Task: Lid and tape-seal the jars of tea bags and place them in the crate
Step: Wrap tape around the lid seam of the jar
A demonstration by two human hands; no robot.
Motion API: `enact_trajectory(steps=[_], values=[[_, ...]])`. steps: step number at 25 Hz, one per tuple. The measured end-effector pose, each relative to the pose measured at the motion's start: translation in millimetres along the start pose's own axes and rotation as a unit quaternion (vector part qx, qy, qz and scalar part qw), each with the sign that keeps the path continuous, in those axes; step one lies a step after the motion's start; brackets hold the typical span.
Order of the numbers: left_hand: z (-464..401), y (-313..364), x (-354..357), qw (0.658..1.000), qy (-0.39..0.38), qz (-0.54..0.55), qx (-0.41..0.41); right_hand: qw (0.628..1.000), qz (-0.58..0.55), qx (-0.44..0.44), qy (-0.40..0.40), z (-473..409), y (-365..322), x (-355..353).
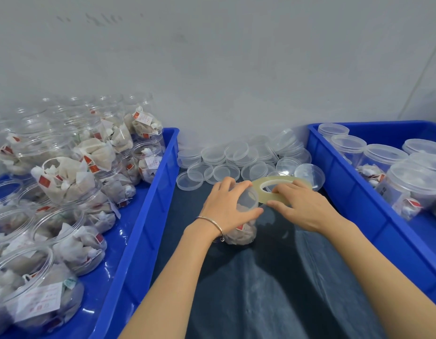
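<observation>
1. The step in hand looks like tape-sealing: a lidded jar [244,216] of tea bags stands on the dark cloth of the bench [273,289], between the two blue crates.
2. The left hand [226,209] is clamped round the jar's upper part, fingers curled over the lid.
3. The right hand [302,206] grips the tape roll [278,189], fingers curled on its rim, holding it just beside the lid's right edge; whether tape already sticks to the jar I cannot tell.
4. Loose lids [236,160] lie in a heap on the far side of the bench.
5. The left crate [148,216] holds open, unlidded jars; the right crate [354,192] holds lidded jars.
6. Next, I judge, the tape must be drawn round the seam while the left hand turns or steadies the jar, then the jar goes right.
</observation>
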State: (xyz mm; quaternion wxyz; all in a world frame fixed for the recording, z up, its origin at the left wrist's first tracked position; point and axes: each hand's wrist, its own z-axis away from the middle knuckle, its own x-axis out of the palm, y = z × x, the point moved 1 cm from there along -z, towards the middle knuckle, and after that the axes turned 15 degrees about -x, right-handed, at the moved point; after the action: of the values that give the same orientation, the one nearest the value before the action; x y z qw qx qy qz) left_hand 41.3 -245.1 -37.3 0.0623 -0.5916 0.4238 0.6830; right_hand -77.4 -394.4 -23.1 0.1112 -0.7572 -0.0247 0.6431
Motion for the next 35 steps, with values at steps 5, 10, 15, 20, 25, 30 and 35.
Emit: enact_trajectory(steps=[5, 10, 15, 20, 25, 30, 35], values=[[-1.1, 14.9, -4.8, 0.992, -0.037, -0.105, -0.061, 1.0, 0.018, 0.008, -0.014, -1.3, -4.3, 6.2], [13.5, 40.8, 20.0, 0.984, 0.069, -0.138, -0.09, 0.999, 0.005, 0.037, 0.016, 4.5, -7.9, 10.4], [10.7, 22.1, 18.2, 0.989, 0.094, -0.085, -0.078, 0.997, 0.008, 0.064, 0.044, 3.7, -16.6, 16.3], [7.7, 23.5, 21.4, 0.987, 0.117, -0.052, -0.1, 0.99, 0.045, 0.117, 0.062, 7.7, -30.7, 16.6], [-6.8, 28.2, 16.6, 0.993, 0.07, -0.022, -0.095, 0.966, 0.146, 0.205, 0.062, 7.5, -52.5, 16.8], [-18.3, 32.4, 13.9, 0.992, 0.071, -0.05, -0.087, 0.95, 0.027, 0.299, 0.083, 10.5, -77.1, -0.7], [-30.7, 9.5, 0.7, 0.986, 0.058, -0.047, -0.146, 0.951, -0.039, 0.146, 0.27, 12.7, -140.0, -14.4]])
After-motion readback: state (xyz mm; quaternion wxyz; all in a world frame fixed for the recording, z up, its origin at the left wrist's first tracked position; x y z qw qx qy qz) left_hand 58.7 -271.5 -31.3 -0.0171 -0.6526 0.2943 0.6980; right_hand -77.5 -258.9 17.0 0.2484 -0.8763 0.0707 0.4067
